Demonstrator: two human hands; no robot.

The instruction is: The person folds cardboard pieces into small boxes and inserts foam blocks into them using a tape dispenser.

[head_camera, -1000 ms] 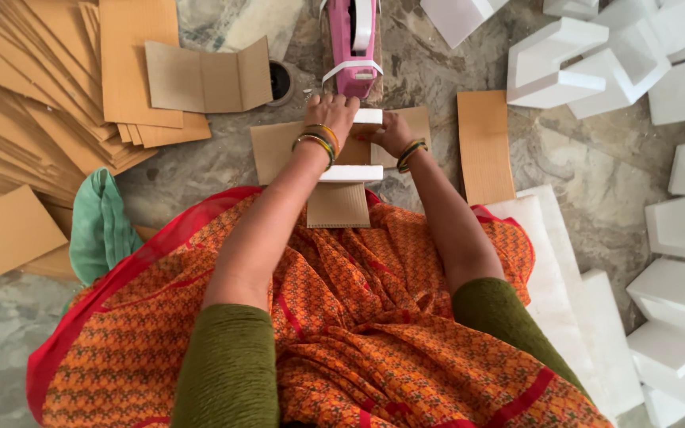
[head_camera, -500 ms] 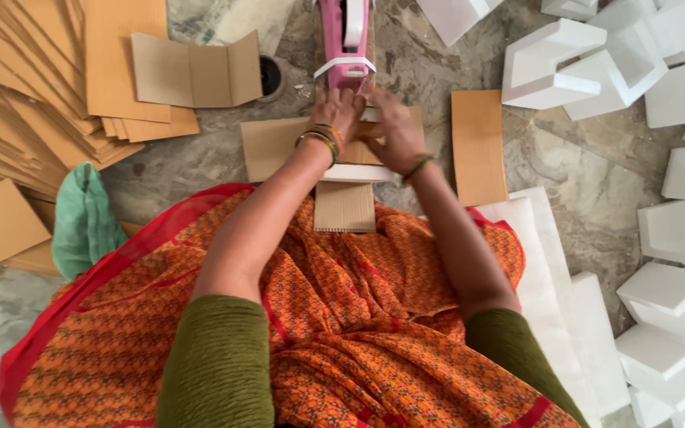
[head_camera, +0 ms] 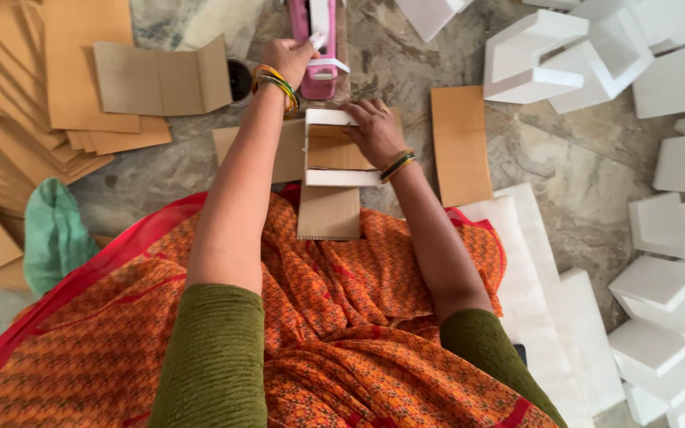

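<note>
1. My left grip [head_camera: 288, 57] is pinched together on the white tape end [head_camera: 318, 41] at the pink tape dispenser [head_camera: 316, 43], up at the top of the floor space.
2. My right grip [head_camera: 374, 131] lies flat and spread on the half-folded cardboard box [head_camera: 334, 150], fingers pressing its brown flap between two white foam pieces; it clamps nothing.
3. The box sits just past my knees, its lower flap [head_camera: 328, 212] resting on my orange cloth [head_camera: 319, 317].
4. A cardboard sheet [head_camera: 460, 143] lies just right of the box.
5. Stacked cardboard blanks [head_camera: 81, 71] are at the left, a green cloth [head_camera: 53, 234] below them.
6. White foam blocks [head_camera: 660, 222] crowd the right side of the stone floor [head_camera: 564, 158].
</note>
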